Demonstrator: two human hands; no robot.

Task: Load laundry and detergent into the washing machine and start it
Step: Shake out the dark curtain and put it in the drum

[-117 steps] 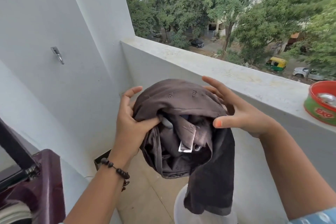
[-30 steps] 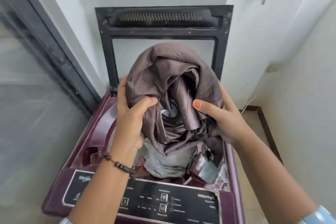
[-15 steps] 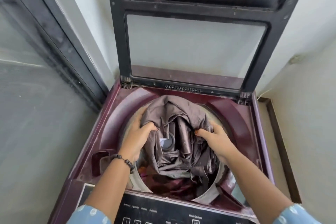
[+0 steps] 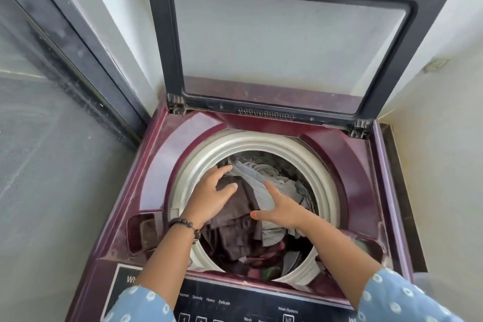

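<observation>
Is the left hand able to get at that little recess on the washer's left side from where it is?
Probably yes. The left hand rests open on the clothes in the drum, holding nothing, and the recess lies uncovered just beside its wrist.

brown garment now released into the drum, left hand and right hand opened, grip gone

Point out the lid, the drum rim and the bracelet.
lid [image 4: 287,42], head view, on its glass pane.
drum rim [image 4: 261,140], head view, on the far arc.
bracelet [image 4: 183,223], head view, on the beads at the wrist.
</observation>
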